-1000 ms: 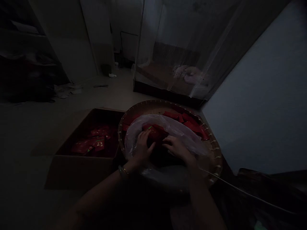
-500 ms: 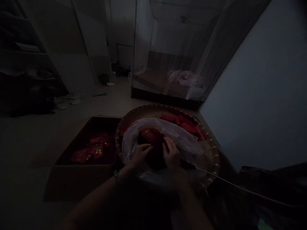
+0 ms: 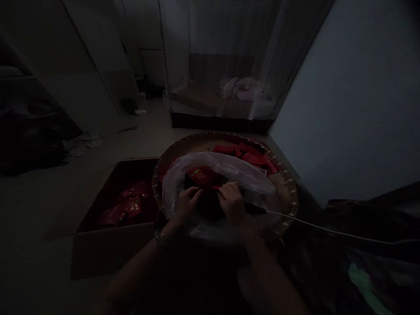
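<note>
In dim light, my right hand (image 3: pixel 232 199) is closed on the edge of a dark red packet (image 3: pixel 215 187), its fingers curled. My left hand (image 3: pixel 186 203) pinches at the left end of the same packet, a bracelet on its wrist. Another red packet (image 3: pixel 201 176) with a small green mark lies just beyond my fingers. Around them curves a rolled translucent plastic bag (image 3: pixel 249 175), resting in a round woven bamboo tray (image 3: pixel 290 192). A black handle-like piece (image 3: pixel 256 210) with a white cord (image 3: pixel 315 224) sticks out right of my right hand; what lies below my hands is too dark to make out.
More red packets (image 3: pixel 254 157) lie at the tray's far right. At left stands an open cardboard box (image 3: pixel 111 238) holding several red packets (image 3: pixel 131 205). A netted bed (image 3: pixel 197 94) is behind, a pale wall (image 3: pixel 354 109) at right, and dark heaped items at lower right.
My right hand has turned and curled its fingers over the packet's edge, which now shows as a bright red strip between my hands. The view has tilted down slightly and shifted right.
</note>
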`<state>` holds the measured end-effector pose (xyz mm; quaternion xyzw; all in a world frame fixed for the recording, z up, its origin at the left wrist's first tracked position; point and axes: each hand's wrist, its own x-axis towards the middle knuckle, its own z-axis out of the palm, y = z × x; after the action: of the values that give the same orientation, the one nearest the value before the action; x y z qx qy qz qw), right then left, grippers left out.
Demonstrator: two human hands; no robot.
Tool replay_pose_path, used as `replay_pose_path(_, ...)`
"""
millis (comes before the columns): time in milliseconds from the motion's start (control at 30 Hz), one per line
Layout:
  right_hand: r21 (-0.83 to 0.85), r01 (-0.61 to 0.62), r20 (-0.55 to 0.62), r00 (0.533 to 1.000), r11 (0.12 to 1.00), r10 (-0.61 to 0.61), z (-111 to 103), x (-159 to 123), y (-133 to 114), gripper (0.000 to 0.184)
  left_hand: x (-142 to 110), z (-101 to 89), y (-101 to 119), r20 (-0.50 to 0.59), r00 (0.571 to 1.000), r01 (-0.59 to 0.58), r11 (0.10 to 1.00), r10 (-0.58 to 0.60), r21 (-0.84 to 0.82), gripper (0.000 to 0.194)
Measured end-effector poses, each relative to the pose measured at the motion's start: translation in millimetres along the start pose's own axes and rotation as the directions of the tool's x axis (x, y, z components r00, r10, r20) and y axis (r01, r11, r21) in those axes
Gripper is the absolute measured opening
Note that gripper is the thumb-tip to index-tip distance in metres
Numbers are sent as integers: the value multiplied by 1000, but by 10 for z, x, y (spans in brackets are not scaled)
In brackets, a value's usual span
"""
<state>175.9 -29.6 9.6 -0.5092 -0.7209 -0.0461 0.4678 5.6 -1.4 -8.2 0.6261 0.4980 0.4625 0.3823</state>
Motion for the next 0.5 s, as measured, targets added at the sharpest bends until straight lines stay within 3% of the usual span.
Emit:
replay_pose_path(100,194,-166,84,985,967,152,13,-13,17,13,17,-23,49,-62,998,4,994,-11,-111,25)
replay_pose_path(167,346,-351,214,932,870,291,18,-19,4,12,26,-34,66,-50,998,13,983,-22,-183,26)
replay_pose_path(267,561,-609,471,792,560,390,34,-24,-27,31,27,-46,73,29,999,50,968,-44,-248,30)
replay_pose_path(367,611,-762,672,643,215,367,39,-27,-25,47,24,-54,66,111,991,104,958,-77,-267,35)
replay_pose_path(433,558,-824,760,556,100,337,23,-25,-10,53,30,-61,58,158,982,139,962,-103,-234,40)
replay_pose_path(500,515,-853,791,513,91,333,-8,-15,2,57,41,-76,47,174,980,125,975,-93,-184,46)
